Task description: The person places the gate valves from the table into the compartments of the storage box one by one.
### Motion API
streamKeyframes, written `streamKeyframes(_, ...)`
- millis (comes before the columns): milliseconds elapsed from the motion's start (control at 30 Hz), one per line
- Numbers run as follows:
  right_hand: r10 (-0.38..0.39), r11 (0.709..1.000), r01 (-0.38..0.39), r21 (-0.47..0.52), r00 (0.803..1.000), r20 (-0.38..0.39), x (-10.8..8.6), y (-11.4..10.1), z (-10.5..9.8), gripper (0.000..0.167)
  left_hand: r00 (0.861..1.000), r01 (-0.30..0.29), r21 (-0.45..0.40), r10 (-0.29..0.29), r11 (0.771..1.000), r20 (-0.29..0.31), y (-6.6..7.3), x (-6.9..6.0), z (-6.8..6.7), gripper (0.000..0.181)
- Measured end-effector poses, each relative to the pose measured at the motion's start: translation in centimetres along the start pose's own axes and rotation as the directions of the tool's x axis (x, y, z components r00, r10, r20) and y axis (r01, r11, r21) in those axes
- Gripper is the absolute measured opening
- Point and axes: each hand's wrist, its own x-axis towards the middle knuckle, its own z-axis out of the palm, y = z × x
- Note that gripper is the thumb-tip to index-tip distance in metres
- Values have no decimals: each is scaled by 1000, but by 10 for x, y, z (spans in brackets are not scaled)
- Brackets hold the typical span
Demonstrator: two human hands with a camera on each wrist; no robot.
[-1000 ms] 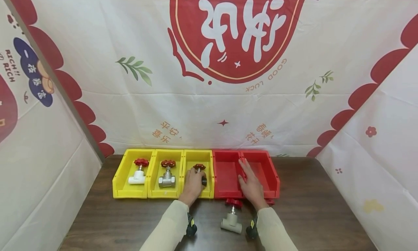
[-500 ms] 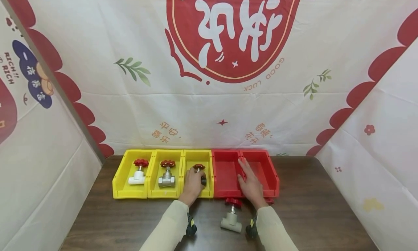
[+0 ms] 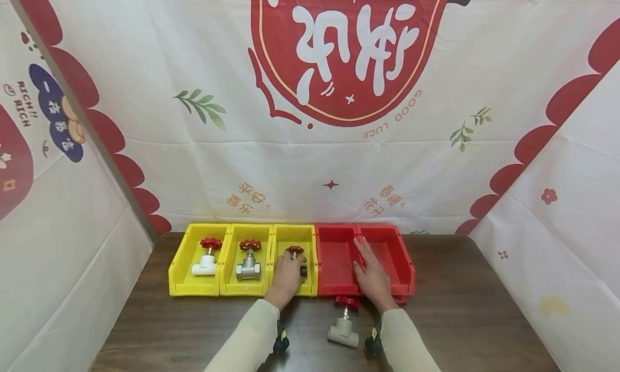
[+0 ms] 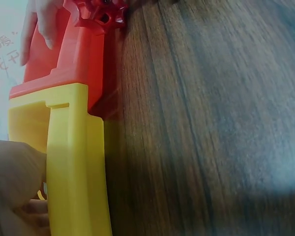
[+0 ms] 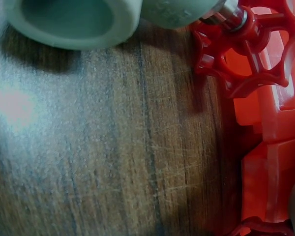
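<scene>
In the head view, my left hand reaches into the third yellow bin, its fingers curled round a dark-bodied valve with a red handwheel. Most of that valve's body is hidden by the hand. My right hand lies with fingers extended over the divider between two red bins. Below those bins, a grey valve with a red handwheel lies on the table, just left of my right wrist. The right wrist view shows its grey pipe end and red handwheel close up.
A white valve sits in the leftmost yellow bin and a silver metal valve in the second. Part of another red handwheel shows beside my right wrist. A printed cloth hangs behind the wooden table.
The head view has shifted slightly. Both hands stay almost where they were, the left at the dark valve and the right on the red bins.
</scene>
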Motion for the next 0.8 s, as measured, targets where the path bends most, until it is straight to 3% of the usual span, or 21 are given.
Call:
streamKeyframes(133,-5,1000,5,3,1000,-3,0,1,0,77,1000,-27,44,28,999,-14,0,0,0,37)
streamKeyframes(333,-8,1000,8,19,1000,-4,-1,2,0,78,999,-34,1,34,999,-18,-1,-1,-2,37)
streamKeyframes(533,-16,1000,16,26,1000,-11,-2,1,0,78,999,-32,19,32,999,-20,0,-1,-2,37)
streamKeyframes(700,-12,1000,12,20,1000,-8,-1,1,0,79,997,-58,45,60,997,-47,5,-3,-14,38)
streamKeyframes(800,-12,1000,12,21,1000,-5,1,2,0,79,989,-113,20,114,993,-89,6,-3,-27,37)
